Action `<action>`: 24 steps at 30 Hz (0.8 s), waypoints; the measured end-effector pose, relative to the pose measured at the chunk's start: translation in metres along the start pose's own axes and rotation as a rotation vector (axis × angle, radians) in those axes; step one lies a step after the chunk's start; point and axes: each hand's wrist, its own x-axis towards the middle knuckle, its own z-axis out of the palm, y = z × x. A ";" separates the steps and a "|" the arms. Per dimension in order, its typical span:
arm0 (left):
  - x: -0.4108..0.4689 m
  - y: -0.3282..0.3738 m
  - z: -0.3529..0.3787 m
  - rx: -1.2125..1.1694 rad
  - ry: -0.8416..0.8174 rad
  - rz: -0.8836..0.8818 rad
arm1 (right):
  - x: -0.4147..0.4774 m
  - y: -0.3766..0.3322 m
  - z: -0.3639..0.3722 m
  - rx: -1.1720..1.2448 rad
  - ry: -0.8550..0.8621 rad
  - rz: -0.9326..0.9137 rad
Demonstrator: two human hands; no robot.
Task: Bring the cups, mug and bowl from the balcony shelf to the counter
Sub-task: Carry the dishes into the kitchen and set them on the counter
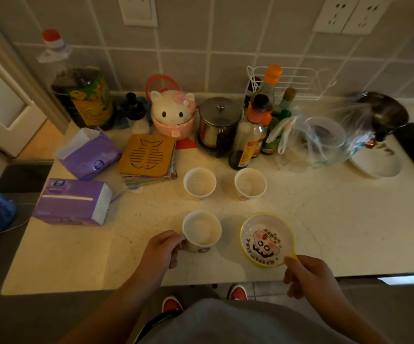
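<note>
Both forearms are reaching forward over the counter point(325, 232). The left hand point(162, 249) is curling closed around the side of the mug point(202, 230), which is standing upright. The right hand point(307, 275) is pinching the near rim of the yellow-edged bowl point(266, 238). Two white cups point(199, 182) point(250, 183) are standing just behind, apart from each other.

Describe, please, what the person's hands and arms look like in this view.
Both the left hand and the right hand are bare, with no gloves, rings or watch visible. The forearms are uncovered, with no sleeves reaching them in the frame.
</note>
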 end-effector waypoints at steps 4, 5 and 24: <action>-0.005 -0.001 0.000 0.136 -0.031 -0.013 | 0.007 0.001 -0.003 -0.007 -0.032 -0.013; -0.006 -0.002 0.000 0.157 -0.038 -0.016 | 0.009 0.002 -0.003 -0.010 -0.035 -0.015; 0.003 -0.004 -0.004 0.428 0.183 0.064 | 0.024 0.013 -0.006 0.006 -0.062 -0.034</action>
